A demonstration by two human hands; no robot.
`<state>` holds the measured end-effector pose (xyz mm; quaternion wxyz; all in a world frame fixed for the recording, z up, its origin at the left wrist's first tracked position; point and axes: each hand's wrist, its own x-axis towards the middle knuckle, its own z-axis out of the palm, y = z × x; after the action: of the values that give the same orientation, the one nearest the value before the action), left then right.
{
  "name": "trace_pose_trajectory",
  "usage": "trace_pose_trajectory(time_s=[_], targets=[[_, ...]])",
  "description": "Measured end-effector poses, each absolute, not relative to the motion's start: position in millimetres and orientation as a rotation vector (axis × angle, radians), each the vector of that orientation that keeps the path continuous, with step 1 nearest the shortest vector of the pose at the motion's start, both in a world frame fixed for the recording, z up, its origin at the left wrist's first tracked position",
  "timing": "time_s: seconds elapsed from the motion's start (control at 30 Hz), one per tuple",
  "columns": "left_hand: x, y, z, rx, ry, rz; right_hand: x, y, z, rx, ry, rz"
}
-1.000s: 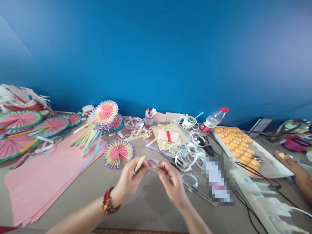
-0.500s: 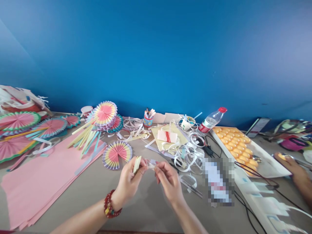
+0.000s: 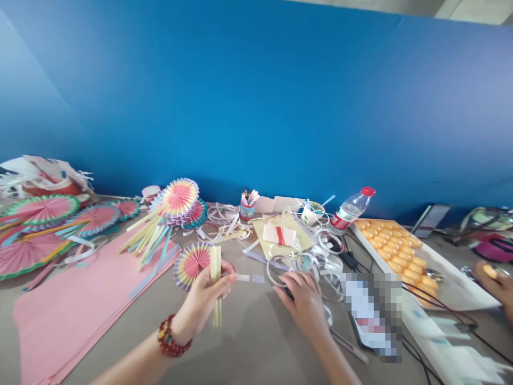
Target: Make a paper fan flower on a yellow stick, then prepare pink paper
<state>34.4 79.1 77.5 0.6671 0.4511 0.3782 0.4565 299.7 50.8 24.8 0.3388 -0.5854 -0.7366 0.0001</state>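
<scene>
My left hand [image 3: 214, 283] is closed round a pair of pale yellow folded paper strips [image 3: 216, 262], held upright. A short white strip [image 3: 243, 277] sticks out to the right from its fingertips, with a small lavender paper piece [image 3: 258, 278] at the far end. My right hand [image 3: 301, 299] reaches down to the table, fingers curled over a dark object [image 3: 288, 292] that is mostly hidden. Loops of white paper strip [image 3: 280, 267] lie around those fingers. Just behind my left hand lies a pleated paper rosette [image 3: 192, 263] in pink, yellow and lavender.
Pink paper sheets [image 3: 92, 299] and finished paper fans [image 3: 44, 208] cover the left. A bottle [image 3: 352, 208], a pen cup [image 3: 248, 206] and a tray of orange pieces [image 3: 388, 248] stand farther back. A power strip [image 3: 428, 326] and another person's hand [image 3: 492, 280] are at right.
My hands have parted. The right one has let go of the white strip and moved right, down to the dark object. My left hand has turned the yellow strips upright.
</scene>
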Motion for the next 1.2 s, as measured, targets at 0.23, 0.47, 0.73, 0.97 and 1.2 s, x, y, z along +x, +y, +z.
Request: trace_pose_trajectory(time_s=[0.23, 0.47, 0.73, 0.97, 1.2], targets=[[52, 72, 86, 0.897, 0.701, 0.991, 251, 35, 79, -1.227, -1.608, 0.633], [60, 67, 83, 0.932, 0.723, 0.950, 233, 38, 78, -1.186, -1.455, 0.792], [53, 57, 93, 1.166, 0.663, 0.812, 260, 39, 83, -1.223, -1.569, 0.677], [50, 55, 98, 1.637, 0.815, 0.805, 276, 35, 92, -1.159, -1.374, 0.584], [51, 58, 82, 1.358, 0.678, 0.544, 270, 34, 99, -1.072, -1.350, 0.641]])
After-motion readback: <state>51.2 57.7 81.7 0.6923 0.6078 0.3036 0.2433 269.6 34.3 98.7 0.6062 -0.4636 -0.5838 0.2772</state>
